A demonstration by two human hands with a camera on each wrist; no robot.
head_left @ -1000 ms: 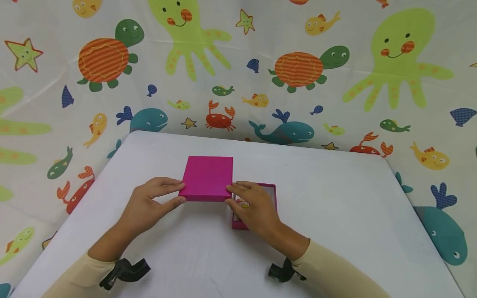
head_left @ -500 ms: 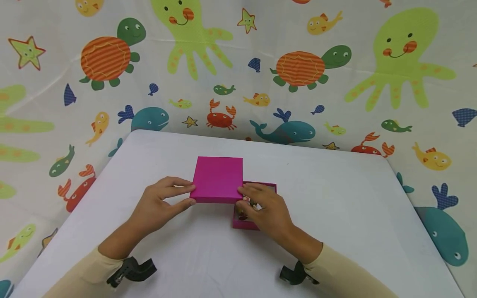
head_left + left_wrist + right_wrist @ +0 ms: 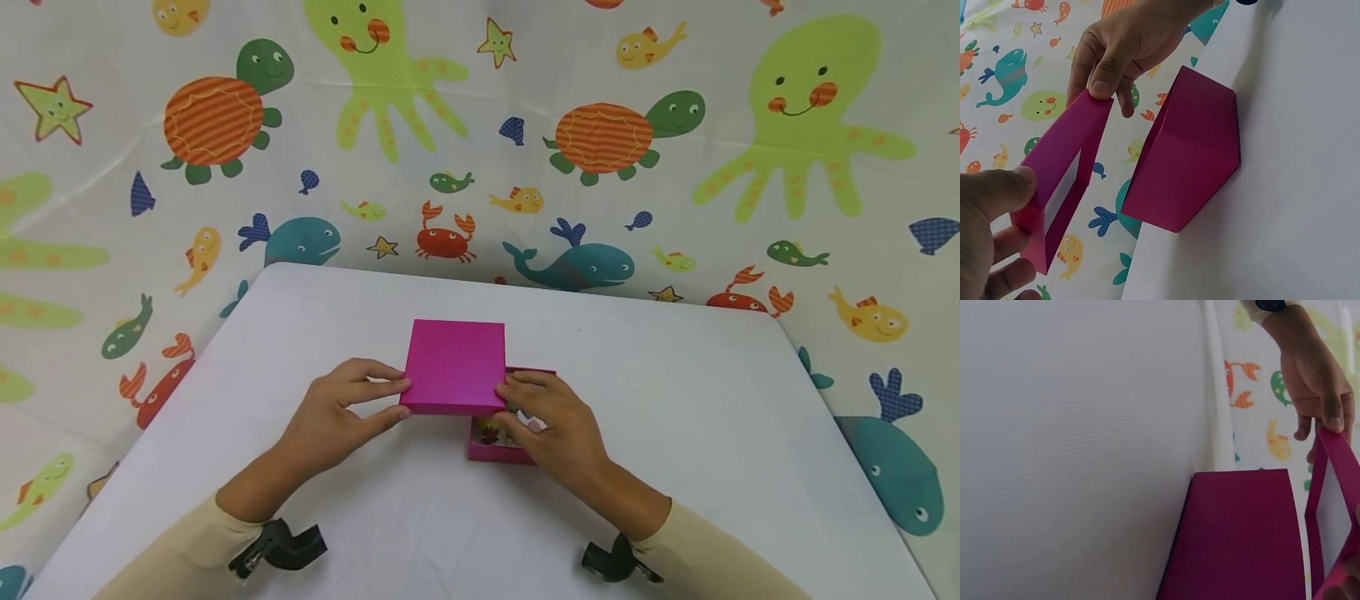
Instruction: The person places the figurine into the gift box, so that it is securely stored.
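A square magenta box lid (image 3: 456, 367) is held level by both hands above the table. My left hand (image 3: 341, 408) pinches its left edge between thumb and fingers. At its right edge, my right hand (image 3: 558, 425) pinches the near corner. Below and to the right stands the matching magenta box (image 3: 498, 452), partly hidden by the lid and the right hand; small colourful items (image 3: 489, 430) show inside. In the left wrist view the lid (image 3: 1066, 150) hangs apart from the box (image 3: 1191, 150), its white inside visible. The right wrist view shows the lid (image 3: 1335, 506) beside the box (image 3: 1241, 531).
The box stands on a white table (image 3: 675, 417). Behind the table hangs a white cloth (image 3: 480, 175) printed with sea animals. Black wrist mounts (image 3: 281, 546) sit at both beige sleeves (image 3: 180, 554).
Both hands have carried the lid to the right and slightly nearer, so it now covers more of the box in the head view. The box has stayed in place.
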